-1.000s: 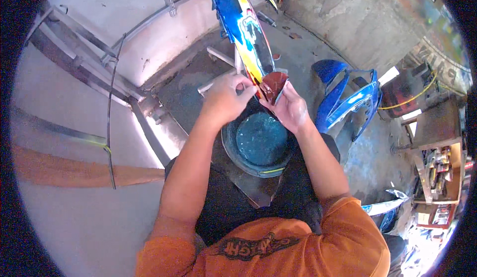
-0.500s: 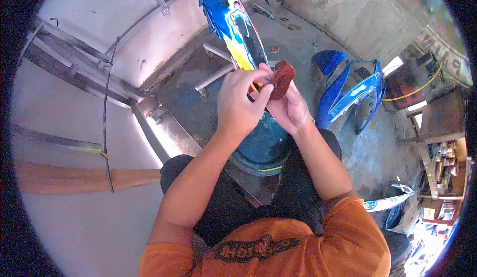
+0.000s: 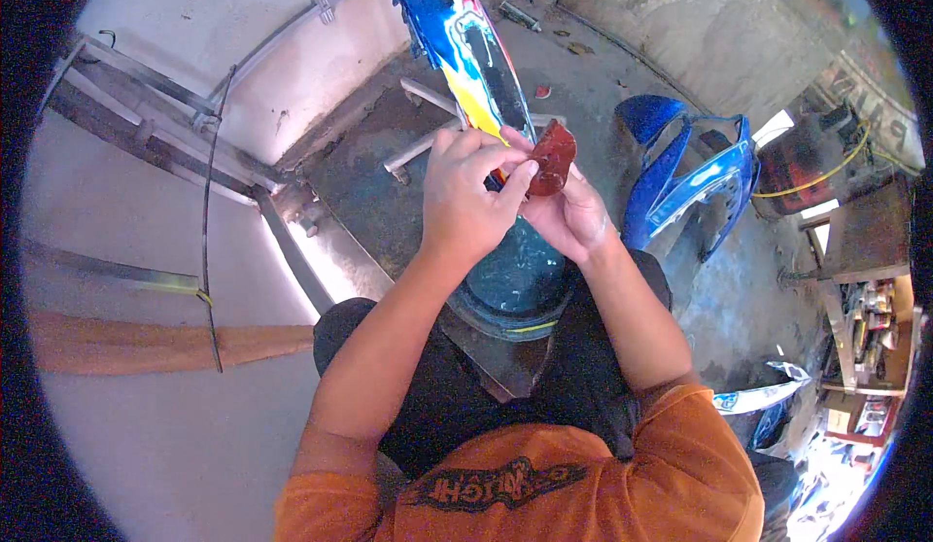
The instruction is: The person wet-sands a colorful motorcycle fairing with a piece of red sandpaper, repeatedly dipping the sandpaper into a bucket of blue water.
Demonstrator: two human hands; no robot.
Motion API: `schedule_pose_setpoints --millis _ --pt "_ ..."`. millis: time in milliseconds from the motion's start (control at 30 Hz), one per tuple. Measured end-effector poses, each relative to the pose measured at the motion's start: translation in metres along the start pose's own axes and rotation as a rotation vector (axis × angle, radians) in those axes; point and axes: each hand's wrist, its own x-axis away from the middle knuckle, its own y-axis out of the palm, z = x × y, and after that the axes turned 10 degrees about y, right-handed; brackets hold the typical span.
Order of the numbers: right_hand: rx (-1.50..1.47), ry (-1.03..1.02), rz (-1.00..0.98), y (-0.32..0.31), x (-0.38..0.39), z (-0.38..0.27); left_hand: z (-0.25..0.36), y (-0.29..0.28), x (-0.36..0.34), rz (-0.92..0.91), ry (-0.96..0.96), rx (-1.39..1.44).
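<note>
Between both hands, in front of me, is a curled reddish-brown piece of sandpaper (image 3: 552,161). My left hand (image 3: 471,187) pinches its left edge between thumb and fingers. From behind and to the right, my right hand (image 3: 569,213) supports it; some of that hand's fingers are hidden by the piece. Just beyond the hands, a long blue, yellow and white plastic body panel (image 3: 476,66) with a dark patch slants upward. Its near end disappears behind my fingers. Below my hands, between my knees, stands a round dark blue-green tub (image 3: 515,279).
A blue motorcycle fairing (image 3: 680,182) lies on the floor to the right. Behind it is a dark red drum (image 3: 802,168) with a yellow cord. Metal frame legs (image 3: 428,95) stand beyond the tub. At far right is a cluttered shelf (image 3: 870,333); a metal frame (image 3: 146,143) lines the left wall.
The sandpaper has tilted, now showing a flatter, more angular face. Both hands keep nearly the same place and grip. The whole view has shifted very slightly.
</note>
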Motion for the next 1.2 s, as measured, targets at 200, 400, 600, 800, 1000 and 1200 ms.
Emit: schedule_pose_setpoints --millis 200,400,600,800,1000,1200 --pt "0.169 -0.094 0.233 -0.017 -0.003 0.004 -0.002 -0.007 -0.001 0.005 -0.169 -0.019" --pt "0.273 -0.149 0.293 -0.024 0.001 0.001 -0.002 -0.006 -0.003 -0.014 -0.194 0.004" --pt "0.116 -0.110 0.273 -0.006 0.000 -0.007 -0.007 -0.006 0.002 -0.002 -0.206 0.045" --pt "0.143 -0.200 0.277 -0.020 -0.001 -0.015 -0.006 -0.006 0.004 -0.147 -0.388 0.150" --pt "0.195 -0.059 0.293 -0.022 -0.001 -0.014 -0.006 -0.005 0.006 -0.238 -0.378 0.158" --pt "0.236 -0.044 0.314 -0.025 -0.001 -0.013 -0.005 -0.004 0.007 -0.301 -0.464 0.203"
